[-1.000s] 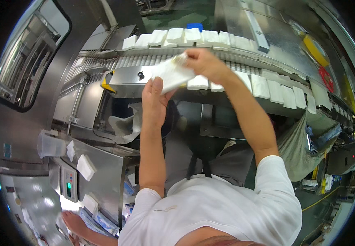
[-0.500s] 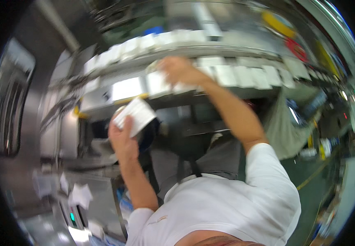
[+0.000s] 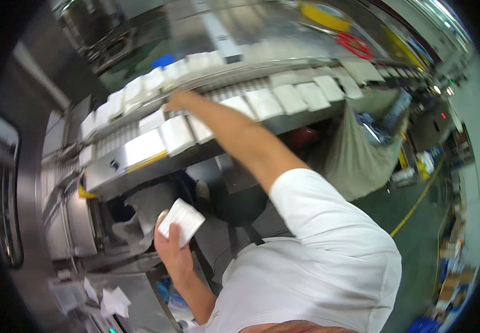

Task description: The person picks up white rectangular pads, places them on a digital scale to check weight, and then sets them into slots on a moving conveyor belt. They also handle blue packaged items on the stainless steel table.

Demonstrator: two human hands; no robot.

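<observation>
My left hand [image 3: 174, 250] is closed on a white packet [image 3: 184, 219], thumb across its face, in front of the rail and below it. My right hand [image 3: 182, 101] reaches over the metal conveyor [image 3: 109, 143], fingers bent down and closed at the end of another white packet [image 3: 152, 121] lying on the belt. Part of those fingertips is hidden. Along the near rail lies a row of similar white packets [image 3: 265, 104]. A second row of white packets [image 3: 134, 90] stands along the far rail.
A yellow tape roll [image 3: 325, 16] and red-handled scissors [image 3: 355, 45] lie on the far metal table. A beige cloth bag [image 3: 356, 152] hangs under the conveyor at right. A steel machine wall [image 3: 29, 183] stands at left. Crumpled white paper [image 3: 115, 302] lies at lower left.
The view has shifted. My right hand has moved left along the conveyor, down to a packet on the belt. My left hand, still holding its packet, is now farther from the rail.
</observation>
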